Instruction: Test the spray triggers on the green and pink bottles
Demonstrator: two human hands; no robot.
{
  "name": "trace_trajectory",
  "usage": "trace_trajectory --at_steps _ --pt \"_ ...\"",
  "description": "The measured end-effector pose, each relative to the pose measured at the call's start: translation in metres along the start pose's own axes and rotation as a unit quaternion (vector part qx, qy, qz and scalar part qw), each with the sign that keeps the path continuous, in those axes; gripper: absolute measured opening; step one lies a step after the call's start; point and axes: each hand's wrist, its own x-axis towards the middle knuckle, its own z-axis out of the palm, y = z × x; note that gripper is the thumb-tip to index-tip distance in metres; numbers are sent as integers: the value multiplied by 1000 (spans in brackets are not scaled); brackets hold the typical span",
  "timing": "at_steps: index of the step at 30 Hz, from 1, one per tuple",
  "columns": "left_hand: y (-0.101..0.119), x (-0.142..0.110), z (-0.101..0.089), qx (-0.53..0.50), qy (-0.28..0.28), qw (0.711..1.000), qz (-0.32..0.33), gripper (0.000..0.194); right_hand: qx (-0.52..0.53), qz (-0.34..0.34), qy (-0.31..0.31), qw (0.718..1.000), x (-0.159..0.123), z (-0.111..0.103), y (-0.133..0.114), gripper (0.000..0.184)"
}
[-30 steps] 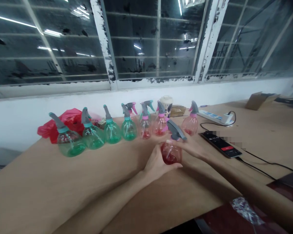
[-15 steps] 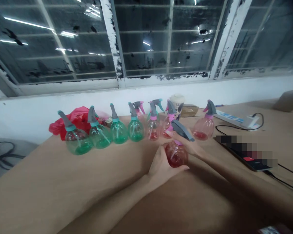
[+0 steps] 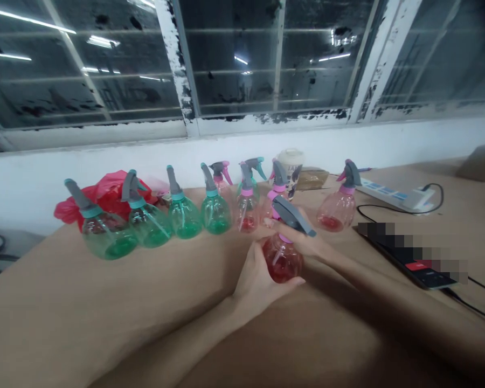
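Between my hands is a pink spray bottle (image 3: 282,265) with a grey and pink spray head (image 3: 293,214) and some red liquid inside. My left hand (image 3: 254,277) cups the body from the left, its thumb under the front. At the neck, my right hand (image 3: 305,237) grips from behind and to the right; part of its fingers is hidden by the spray head. Behind my hands stand a pink bottle (image 3: 247,215) and several green bottles, among them a green bottle (image 3: 215,215). Another pink bottle (image 3: 336,210) stands apart to the right.
A red plastic bag (image 3: 117,194) lies behind the green bottles. Further back are a patterned cup (image 3: 291,167) and a small brown box (image 3: 312,179). To the right lie a white power strip (image 3: 392,195), black cables and a phone (image 3: 436,277). Windows line the wall behind.
The camera view has shifted a little, so the bottles at left appear further left. Both hands keep their hold on the pink spray bottle, with its spray head in much the same position.
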Motion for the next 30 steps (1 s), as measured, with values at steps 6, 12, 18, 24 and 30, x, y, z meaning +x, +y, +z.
trace_trajectory --at_steps 6,12,18,24,30 --pt "-3 3 -1 -2 -6 1000 17 79 55 9 7 998 3 -2 -13 20" --pt "-4 5 -2 -14 -16 1000 15 80 100 19 35 994 -3 3 -13 25" --pt "-3 3 -1 -16 -15 1000 10 79 59 1 56 997 -3 4 -8 28" --pt "-2 2 -2 1 -13 1000 9 80 50 5 57 997 -3 5 -7 24" --pt "5 0 -5 11 -13 1000 18 80 81 -15 47 995 1 5 -14 26"
